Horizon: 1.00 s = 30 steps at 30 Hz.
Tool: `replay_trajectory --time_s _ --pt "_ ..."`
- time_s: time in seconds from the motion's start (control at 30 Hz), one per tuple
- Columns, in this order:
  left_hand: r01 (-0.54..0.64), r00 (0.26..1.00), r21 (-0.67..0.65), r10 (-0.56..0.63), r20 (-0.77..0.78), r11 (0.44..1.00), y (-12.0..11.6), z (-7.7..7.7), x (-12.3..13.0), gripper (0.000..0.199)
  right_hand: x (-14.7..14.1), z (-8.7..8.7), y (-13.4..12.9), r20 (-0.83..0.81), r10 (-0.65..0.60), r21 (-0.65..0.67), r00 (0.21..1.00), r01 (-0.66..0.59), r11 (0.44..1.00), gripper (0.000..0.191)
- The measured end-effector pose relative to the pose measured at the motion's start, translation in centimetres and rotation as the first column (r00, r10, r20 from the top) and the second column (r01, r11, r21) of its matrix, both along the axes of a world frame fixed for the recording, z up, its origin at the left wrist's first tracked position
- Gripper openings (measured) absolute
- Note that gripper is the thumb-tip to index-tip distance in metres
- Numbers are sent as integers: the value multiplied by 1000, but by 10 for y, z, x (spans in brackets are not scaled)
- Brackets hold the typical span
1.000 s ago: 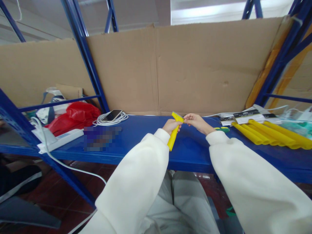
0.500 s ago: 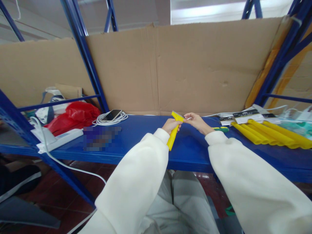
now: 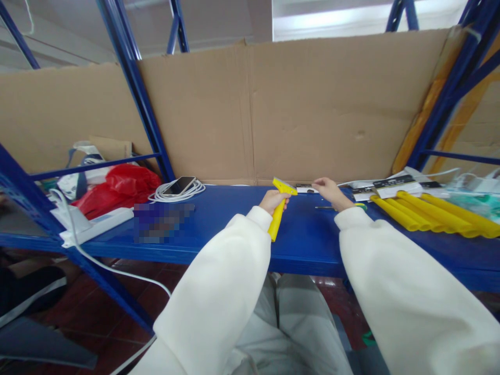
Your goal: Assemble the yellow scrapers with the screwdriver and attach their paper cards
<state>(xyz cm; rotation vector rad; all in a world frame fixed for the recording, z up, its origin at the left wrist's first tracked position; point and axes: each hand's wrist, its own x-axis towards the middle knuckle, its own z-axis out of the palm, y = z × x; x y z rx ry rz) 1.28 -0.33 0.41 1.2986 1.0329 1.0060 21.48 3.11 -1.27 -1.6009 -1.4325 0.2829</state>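
My left hand (image 3: 272, 201) is wrapped round the handle of a yellow scraper (image 3: 277, 221), its wide head with a pale metal edge up and tilted. To the right, apart from the scraper, is my right hand (image 3: 330, 191), fingers curled and thumb and fingertips close together. Whatever they may pinch is too small to make out. Beneath that hand lies a screwdriver (image 3: 323, 208), its shaft pointing left and its green and yellow handle mostly hidden by the wrist. A small black and white packet (image 3: 305, 189) lies behind, between the hands.
Several yellow handles (image 3: 433, 213) lie in a row at right, beside black and white packets (image 3: 398, 186). A phone (image 3: 180, 185) rests on a coiled white cable, left. Further left are a power strip (image 3: 97, 225) and a red bag (image 3: 121, 187). Cardboard (image 3: 304, 109) stands behind the blue shelf (image 3: 230, 229).
My right hand has drawn away from the scraper's head to the right, uncovering the small packet and the screwdriver's shaft. The left hand still grips the scraper in nearly the same place.
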Motion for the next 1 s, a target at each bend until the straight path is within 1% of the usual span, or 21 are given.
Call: replay_trajectory --time_s 0.03,0.07,0.1,0.13,0.17,0.2,0.23,0.3,0.33,0.43,0.53,0.6,0.67,0.77,0.83,0.9,1.0 --pt "-1 1000 -4 1 -1 1000 0 0 0 34 9 0 1 149 -80 -31 986 85 996 21" --pt "-3 1000 -7 3 -4 1000 0 0 0 35 18 -2 1 294 -148 -47 944 169 984 24" --pt "-3 1000 -11 3 -8 1000 0 0 0 35 27 -3 1 405 -200 -80 892 252 964 26" --pt "-4 1000 -12 4 -11 1000 1 -1 0 36 36 -6 1 483 -231 -136 844 333 933 27" --pt "-3 1000 -13 3 -13 1000 1 -1 0 36 44 -8 1 538 -256 -187 803 410 893 27" --pt "-4 1000 -13 3 -14 1000 1 -1 0 36 51 -11 1 581 -280 -210 764 473 856 28" --pt "-4 1000 -14 4 -15 1000 2 -1 0 36 58 -13 2 613 -283 -231 738 510 829 29" --pt "-5 1000 -17 4 -18 1000 2 -2 0 35 71 -18 3 642 -244 -287 726 523 802 28" --pt "-5 1000 -19 5 -20 1000 2 -2 0 35 76 -19 3 645 -207 -312 735 501 807 26" --pt "-7 1000 -20 6 -22 1000 2 -2 0 35 83 -20 5 662 -87 -320 744 385 866 19" --pt "-15 1000 -11 15 -22 1000 2 -2 0 36 74 -14 6 666 36 -336 745 256 906 7" --pt "-31 999 -11 31 -25 999 2 -2 1 36 62 -8 4 647 122 -363 753 163 918 8" --pt "-50 998 -14 50 -29 999 3 -2 1 36 49 -3 0 595 165 -369 786 85 925 14" --pt "-87 996 -18 86 -36 996 5 -3 1 35 36 2 -8 516 264 -410 815 -36 911 18" --pt "-122 992 -27 121 -46 992 6 -4 0 34 32 3 -12 498 285 -423 819 -57 905 21" --pt "-164 985 -44 161 -64 985 9 -5 0 33 30 3 -14 507 276 -425 816 -42 904 23" --pt "-217 972 -76 208 -109 973 13 -7 -1 32 30 3 -15 518 284 -421 807 -49 906 12"
